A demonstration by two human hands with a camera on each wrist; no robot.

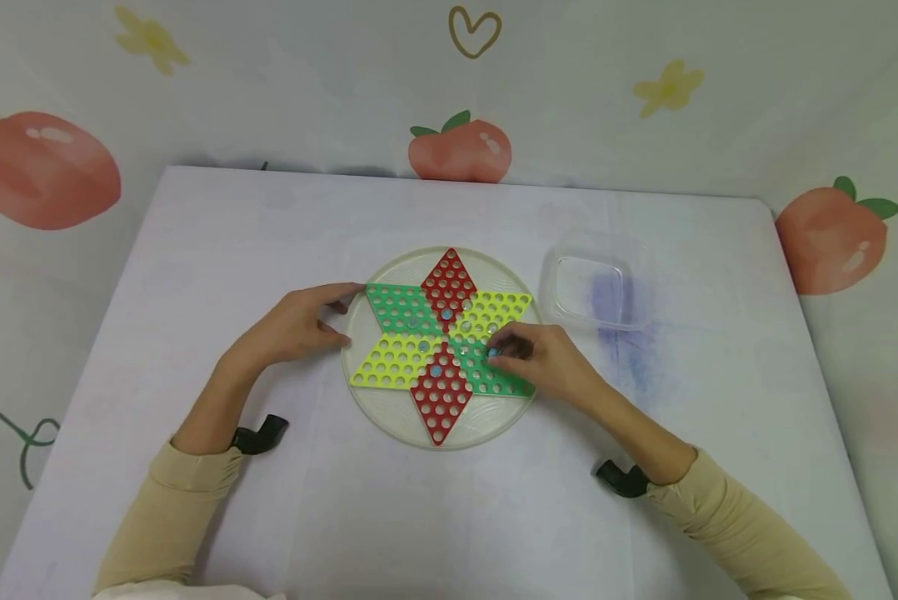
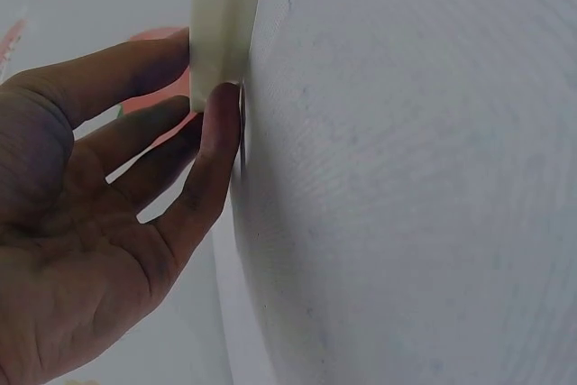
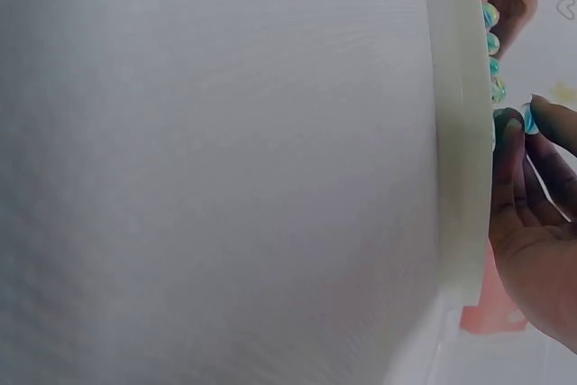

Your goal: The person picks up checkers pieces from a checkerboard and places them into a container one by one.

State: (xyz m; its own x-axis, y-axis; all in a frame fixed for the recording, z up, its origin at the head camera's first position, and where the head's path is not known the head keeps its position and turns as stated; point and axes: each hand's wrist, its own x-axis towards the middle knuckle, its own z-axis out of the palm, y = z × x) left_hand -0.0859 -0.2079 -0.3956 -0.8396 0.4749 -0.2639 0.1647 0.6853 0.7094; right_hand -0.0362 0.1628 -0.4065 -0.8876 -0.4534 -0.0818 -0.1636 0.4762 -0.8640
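Observation:
A round, pale board [image 1: 389, 422] lies on the table, with a six-pointed star of red, green and yellow sections full of round holes. Several glass marbles [image 1: 436, 371] sit in holes around the star's centre. Over the right green section, my right hand [image 1: 546, 360] pinches a clear blue marble [image 3: 530, 120] between thumb and fingertip. In the right wrist view, its other fingers are low by the board's rim [image 3: 464, 178]. At the board's left side, my left hand [image 1: 287, 327] touches the rim with fairly straight fingers, holding nothing.
A clear plastic container [image 1: 561, 312] stands right of the board, near a blue-purple stain on the white tablecloth [image 1: 434, 533]. Black wrist pieces [image 1: 261, 435] stick out beside both forearms. Behind the table hangs a cloth [image 1: 329, 83] printed with fruit and flowers.

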